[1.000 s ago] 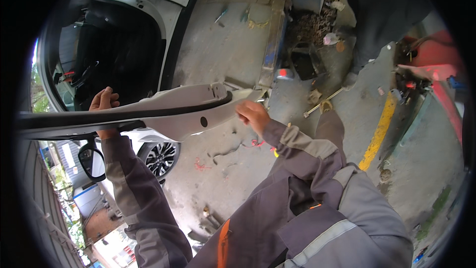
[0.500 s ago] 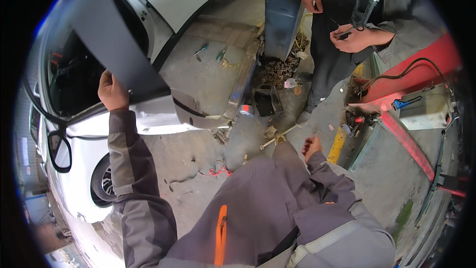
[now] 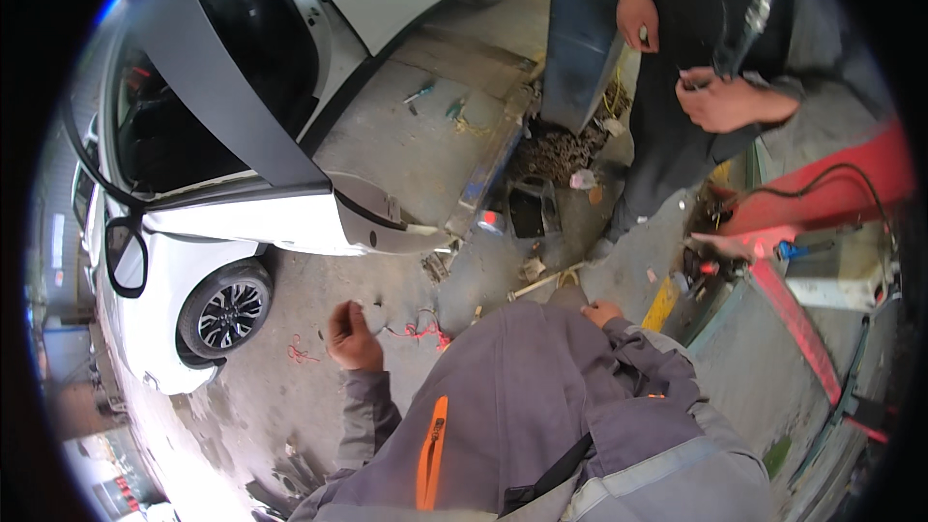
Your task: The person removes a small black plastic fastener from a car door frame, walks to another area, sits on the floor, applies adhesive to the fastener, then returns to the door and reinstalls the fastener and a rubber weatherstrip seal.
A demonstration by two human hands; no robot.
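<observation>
My left hand [image 3: 355, 336] hangs over the concrete floor, apart from the white car door [image 3: 280, 224]. Its fingers are curled with the tips pressed together; whatever may be between them is too small to make out. The door stands ajar, with a dark window-frame pillar [image 3: 227, 72] rising from it. My right hand [image 3: 604, 313] rests low beside my knee. Most of its fingers are hidden, so I cannot tell what it holds.
A co-worker at the far right holds a dark air-gun-like tool [image 3: 749, 34] with a metal fitting. Red lift arms [image 3: 793, 314] lie at right, near a blue post [image 3: 580, 34]. Red wire [image 3: 425, 331], a black bin [image 3: 532, 208] and a red-white can [image 3: 492, 222] are on the floor.
My left hand has come off the door's pillar and dropped down toward my body. My right hand has drawn in closer to my knee. The view has shifted a little.
</observation>
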